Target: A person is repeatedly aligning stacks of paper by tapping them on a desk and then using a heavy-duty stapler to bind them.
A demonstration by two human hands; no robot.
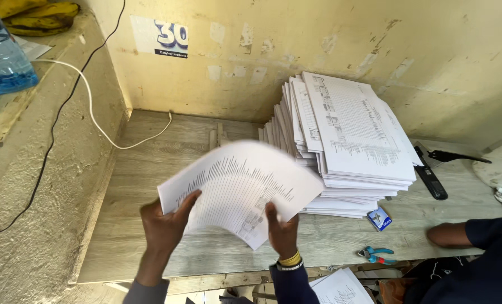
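My left hand (pixel 166 225) and my right hand (pixel 282 231) together hold a thin bundle of printed white sheets (pixel 239 188) above the wooden table (pixel 144 169). The bundle bows upward in the middle, printed side up. My left thumb lies on its lower left edge; my right thumb presses its lower right edge. A yellow and white band circles my right wrist. Just right of the bundle stands a tall fanned stack of printed sheets (pixel 352 141) against the wall.
A small blue box (pixel 379 218) and blue-handled pliers (pixel 376 255) lie near the front edge. A black stapler (pixel 431 177) rests right of the stack. Another person's arm (pixel 450 233) leans on the table at right. White and black cables (pixel 93 118) run down the left ledge.
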